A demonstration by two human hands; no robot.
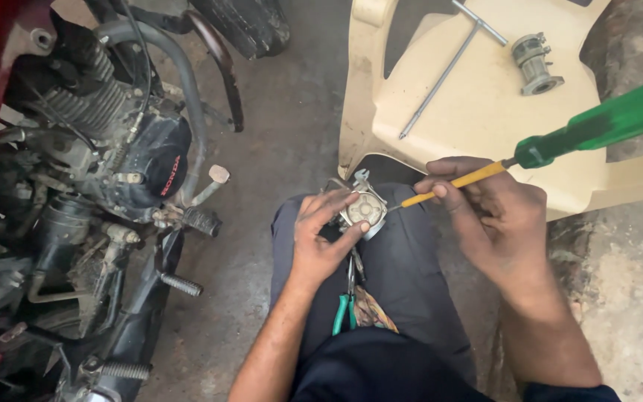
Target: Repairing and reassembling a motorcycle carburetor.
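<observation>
Dark-trousered knees fill the foreground, with green-handled pliers (342, 313) lying between them. On the knee, the left hand (320, 238) has its fingers clamped round a small grey metal carburettor part (364, 210); the right hand (496, 216) pinches a yellow-shafted, green-handled screwdriver (560, 145) whose tip meets it. Behind lies an overturned cream plastic chair (478, 112) carrying a steel T-handle wrench (448, 71); a motorcycle engine (106, 141) stands to the left.

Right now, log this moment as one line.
left hand: steadies carburetor on knee | right hand: holds green-handled screwdriver, tip at carburetor | pliers on lap

Motorcycle (91, 186) left, chair (478, 112) ahead
</observation>
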